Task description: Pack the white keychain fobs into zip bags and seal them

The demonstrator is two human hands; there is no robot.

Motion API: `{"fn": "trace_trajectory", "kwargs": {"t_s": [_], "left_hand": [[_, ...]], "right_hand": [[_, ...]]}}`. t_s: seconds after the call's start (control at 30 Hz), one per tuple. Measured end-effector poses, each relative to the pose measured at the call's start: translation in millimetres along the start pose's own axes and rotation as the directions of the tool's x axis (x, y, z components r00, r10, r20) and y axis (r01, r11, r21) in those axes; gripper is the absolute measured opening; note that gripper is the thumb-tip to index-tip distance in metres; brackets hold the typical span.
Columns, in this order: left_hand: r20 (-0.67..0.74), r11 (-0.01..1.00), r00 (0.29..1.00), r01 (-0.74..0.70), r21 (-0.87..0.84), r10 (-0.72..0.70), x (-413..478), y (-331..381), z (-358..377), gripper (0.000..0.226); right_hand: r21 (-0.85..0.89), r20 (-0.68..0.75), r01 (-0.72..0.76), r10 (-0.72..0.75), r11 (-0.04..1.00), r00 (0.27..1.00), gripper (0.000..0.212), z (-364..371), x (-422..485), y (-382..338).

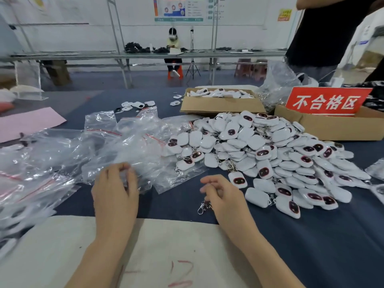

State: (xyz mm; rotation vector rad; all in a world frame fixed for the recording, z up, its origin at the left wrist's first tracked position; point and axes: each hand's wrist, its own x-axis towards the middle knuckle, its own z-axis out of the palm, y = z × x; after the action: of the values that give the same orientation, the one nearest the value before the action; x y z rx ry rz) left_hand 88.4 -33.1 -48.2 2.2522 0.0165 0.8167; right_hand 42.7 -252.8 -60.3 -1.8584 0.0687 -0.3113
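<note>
Left hand [115, 188]: curled, fingertips pinching a bag [135, 173] at the near edge of the bags [124, 142] heaped ahead of it. The tips are blurred, so we cannot tell whether it has one sheet or two.

Right hand [222, 196]: closed loosely round something. Only a clasp [202, 207] hangs out below the fingers, so we judge a fob sits in the palm, its body hidden. The hands are apart and share nothing.

Risks, as we judge them:
- The film is slick and clingy, so two bags may lift together.
- We see no bag mouth open, and the clasp could snag on the red zip strip going in.
- A loose hold lets the fob swing and drop.

Fobs [270, 154]: a big heap right of and beyond the right hand, the nearest one just beside its fingers. They are white, glossy, rounded rectangles. Some show a dark oval window, others lie face down. Chains and clasps tangle among them, so pulling one out may drag its neighbours.
</note>
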Motion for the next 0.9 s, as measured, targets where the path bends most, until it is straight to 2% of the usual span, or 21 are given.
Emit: {"fn": "trace_trajectory", "kwargs": {"t_s": [0.07, 0.1, 0.17, 0.2, 0.23, 0.27, 0.3, 0.37, 0.47, 0.53, 0.6, 0.63, 0.67, 0.73, 0.77, 0.8, 0.9], "left_hand": [[-0.002, 0.977, 0.984, -0.175, -0.118, 0.176, -4, 12, -2, 0.010], [0.023, 0.946, 0.955, -0.290, -0.144, 0.297, -8, 19, -1, 0.010], [0.112, 0.836, 0.831, -0.527, -0.151, 0.544, -18, 29, 6, 0.010], [0.164, 0.781, 0.764, -0.606, -0.151, 0.624, -23, 31, 12, 0.009], [0.208, 0.747, 0.718, -0.647, -0.153, 0.664, -26, 31, 17, 0.008], [0.238, 0.735, 0.698, -0.660, -0.152, 0.676, -28, 30, 20, 0.009], [0.253, 0.742, 0.700, -0.654, -0.146, 0.667, -28, 29, 22, 0.010], [0.243, 0.799, 0.763, -0.592, -0.108, 0.599, -27, 26, 24, 0.011], [0.219, 0.910, 0.883, -0.405, -0.090, 0.415, -25, 24, 21, 0.025], [0.187, 0.953, 0.945, -0.234, -0.191, 0.269, -30, 26, 16, 0.029], [0.210, 0.928, 0.975, 0.008, -0.372, 0.076, -37, 36, 13, 0.017], [0.291, 0.854, 0.956, 0.174, -0.490, -0.027, -42, 44, 13, 0.011], [0.412, 0.735, 0.907, 0.341, -0.586, -0.092, -47, 53, 14, 0.012], [0.607, 0.511, 0.786, 0.571, -0.643, -0.115, -55, 68, 19, 0.026], [0.657, 0.425, 0.747, 0.630, -0.650, -0.103, -57, 73, 21, 0.030], [0.680, 0.375, 0.730, 0.653, -0.658, -0.076, -59, 79, 21, 0.029], [0.652, 0.431, 0.754, 0.616, -0.660, -0.080, -62, 85, 18, 0.022]], "right_hand": [[0.100, -0.027, -0.014, 0.017, 0.995, 0.999, 0.022, -2, 3, -3], [0.165, -0.037, -0.021, 0.028, 0.986, 0.999, 0.020, -5, 5, -3], [0.286, -0.008, -0.051, 0.055, 0.957, 0.998, 0.028, -13, 7, -3], [0.333, 0.020, -0.091, 0.090, 0.939, 0.996, 0.040, -17, 8, -1], [0.376, 0.033, -0.135, 0.132, 0.917, 0.991, 0.052, -21, 9, 1], [0.413, 0.043, -0.170, 0.167, 0.895, 0.985, 0.056, -25, 11, 2], [0.438, 0.060, -0.188, 0.180, 0.879, 0.982, 0.047, -29, 12, 3], [0.433, 0.089, -0.218, 0.199, 0.875, 0.976, 0.021, -31, 13, 0], [0.419, 0.092, -0.213, 0.192, 0.883, 0.977, 0.026, -31, 13, 1], [0.496, 0.028, -0.187, 0.200, 0.848, 0.979, 0.028, -31, 12, -2], [0.658, -0.035, -0.170, 0.255, 0.734, 0.966, 0.028, -33, 12, -7], [0.725, -0.051, -0.150, 0.270, 0.673, 0.961, 0.027, -34, 12, -9], [0.766, -0.059, -0.134, 0.277, 0.629, 0.959, 0.027, -33, 11, -11], [0.764, -0.055, -0.143, 0.284, 0.629, 0.957, 0.027, -25, 5, -17], [0.738, -0.052, -0.150, 0.278, 0.657, 0.959, 0.028, -20, 0, -18], [0.716, -0.049, -0.148, 0.261, 0.682, 0.964, 0.030, -16, -4, -18], [0.681, -0.069, -0.144, 0.258, 0.718, 0.964, 0.053, -19, -19, -22]]}}
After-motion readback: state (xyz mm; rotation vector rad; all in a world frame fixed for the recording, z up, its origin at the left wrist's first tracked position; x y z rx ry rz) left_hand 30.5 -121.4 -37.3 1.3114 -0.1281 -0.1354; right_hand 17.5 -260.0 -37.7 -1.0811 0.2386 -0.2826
